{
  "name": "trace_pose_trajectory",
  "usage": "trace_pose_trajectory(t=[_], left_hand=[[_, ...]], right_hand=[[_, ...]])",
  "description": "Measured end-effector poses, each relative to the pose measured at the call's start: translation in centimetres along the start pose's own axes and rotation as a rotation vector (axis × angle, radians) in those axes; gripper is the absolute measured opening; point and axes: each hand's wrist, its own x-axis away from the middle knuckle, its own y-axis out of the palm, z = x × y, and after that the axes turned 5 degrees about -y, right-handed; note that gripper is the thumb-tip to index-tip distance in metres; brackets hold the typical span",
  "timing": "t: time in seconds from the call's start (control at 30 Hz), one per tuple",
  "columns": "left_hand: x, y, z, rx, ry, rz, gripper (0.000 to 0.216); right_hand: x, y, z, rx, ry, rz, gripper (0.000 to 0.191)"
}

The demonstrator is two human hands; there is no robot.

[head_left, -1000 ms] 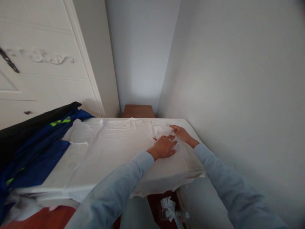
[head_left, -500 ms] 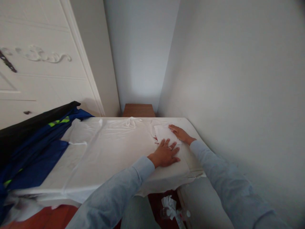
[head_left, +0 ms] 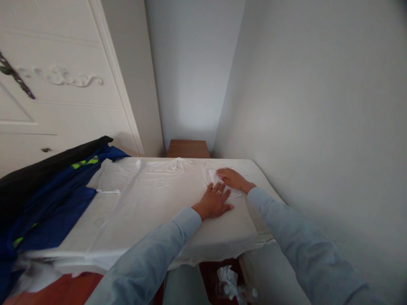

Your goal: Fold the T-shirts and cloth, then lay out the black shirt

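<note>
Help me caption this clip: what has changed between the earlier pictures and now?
The right hand moved left across the white shirt; the left hand also moved left, covering its red print. No change of hold is clear. The blue garment stayed put.

- White wardrobe point(head_left: 79, 123), scroll carving point(head_left: 63, 78), dark handle point(head_left: 17, 78): 10 o'clock
- Grey back wall point(head_left: 193, 67): 12 o'clock
- Grey side wall point(head_left: 318, 106): 2 o'clock
- Brown wooden furniture piece point(head_left: 188, 148): 12 o'clock, low
- Red floor point(head_left: 70, 290): 7 o'clock
- Dim light

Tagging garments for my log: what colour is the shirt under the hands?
The shirt is white, best seen in the head view.
</note>
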Motion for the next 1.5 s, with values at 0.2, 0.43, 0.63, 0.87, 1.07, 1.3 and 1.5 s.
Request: trace_pose_trajectory(t=[0.2, 0.43, 0.63, 0.87, 1.07, 1.3, 1.5], left_hand=[[0.5, 0.8, -0.1, 0.018, 0.008, 0.050, 0.069], [0.7, 0.5, 0.0, 0.021, 0.005, 0.048, 0.069], [0.8, 0.7, 0.0, 0.022, -0.005, 0.070, 0.069], [0.7, 0.7, 0.1, 0.011, -0.002, 0.067, 0.072], [0.7, 0.7, 0.1, 0.014, -0.003, 0.066, 0.073], [0.6, 0.4, 0.2, 0.031, -0.007, 0.053, 0.071], [0.7, 0.4, 0.3, 0.023, -0.019, 0.046, 0.070]], right_hand=[[-0.7, 1.0, 1.6, 0.024, 0.079, -0.027, 0.043], [-1.2, 0.0, 3.4, 0.034, 0.204, 0.103, 0.036], [-1.6, -0.6, 3.4, 0.060, 0.205, 0.082, 0.020], [-2.9, -0.5, 2.9, 0.103, 0.242, 0.103, 0.019], [-3.0, -0.6, 2.6, 0.111, 0.251, 0.128, 0.022], [-3.6, 0.1, 0.6, 0.047, 0.129, 0.145, 0.027], [-4.8, 2.1, -0.7, -0.097, 0.145, 0.178, 0.020]])
